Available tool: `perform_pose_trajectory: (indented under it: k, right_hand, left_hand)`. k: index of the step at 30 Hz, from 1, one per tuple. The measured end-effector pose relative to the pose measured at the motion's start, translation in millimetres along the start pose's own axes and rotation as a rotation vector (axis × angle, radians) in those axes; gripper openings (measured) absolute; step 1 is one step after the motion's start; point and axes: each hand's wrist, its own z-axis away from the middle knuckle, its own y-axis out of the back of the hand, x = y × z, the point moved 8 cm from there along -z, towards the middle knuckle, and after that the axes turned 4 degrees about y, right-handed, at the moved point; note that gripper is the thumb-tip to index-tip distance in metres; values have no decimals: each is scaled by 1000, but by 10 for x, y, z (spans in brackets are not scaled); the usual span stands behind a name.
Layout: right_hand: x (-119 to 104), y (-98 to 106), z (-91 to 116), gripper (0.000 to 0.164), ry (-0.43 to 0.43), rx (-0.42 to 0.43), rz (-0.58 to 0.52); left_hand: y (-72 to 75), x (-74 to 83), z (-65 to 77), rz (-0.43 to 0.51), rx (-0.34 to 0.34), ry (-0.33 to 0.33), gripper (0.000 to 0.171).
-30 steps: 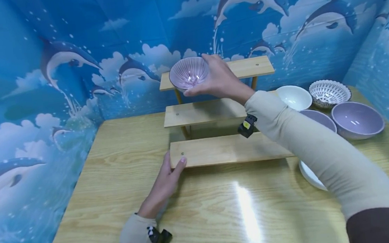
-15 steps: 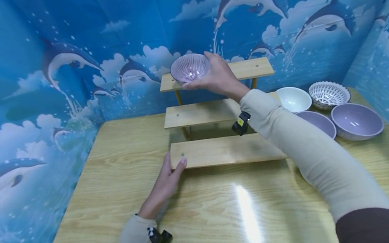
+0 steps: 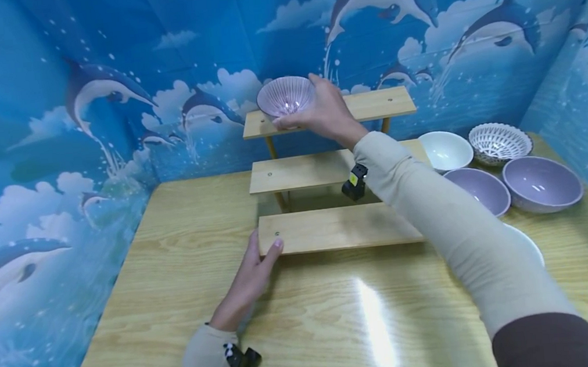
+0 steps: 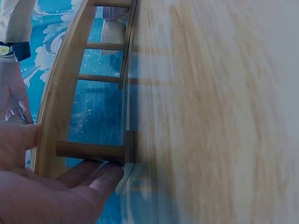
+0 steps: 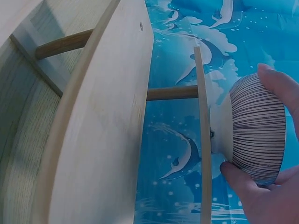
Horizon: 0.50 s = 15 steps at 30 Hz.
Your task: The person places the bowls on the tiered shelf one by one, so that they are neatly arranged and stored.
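Observation:
My right hand (image 3: pixel 329 115) grips a small striped bowl (image 3: pixel 282 94) by its right side, above the left end of the top tier of a three-tier wooden stand (image 3: pixel 350 227). In the right wrist view the bowl (image 5: pixel 257 130) has dark lines running down its outside. Its foot is at the top board (image 5: pixel 203 140); whether it bears on the board I cannot tell. My left hand (image 3: pixel 247 278) holds the left end of the lowest tier, thumb on top. The left wrist view shows that hand's fingers (image 4: pixel 105 182) under the board, by a round wooden peg (image 4: pixel 91 151).
On the table (image 3: pixel 179 310) at the right stand a white bowl (image 3: pixel 447 149), a lattice-patterned bowl (image 3: pixel 500 141) and two purple bowls (image 3: pixel 542 182). Another white bowl (image 3: pixel 527 243) is partly behind the right sleeve. A dolphin-printed backdrop (image 3: pixel 197 34) rises behind the stand.
My right hand has taken the striped bowl slightly farther back over the top tier, and the right forearm has swung left. The left hand stays on the lowest tier.

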Motion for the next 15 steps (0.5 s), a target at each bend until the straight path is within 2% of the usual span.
perform_pose_trajectory:
  k: [15]
  right_hand:
    - [-12, -50, -79, 120, 6, 30, -7]
  left_hand:
    - [-2, 9, 3, 7, -3, -11, 78]
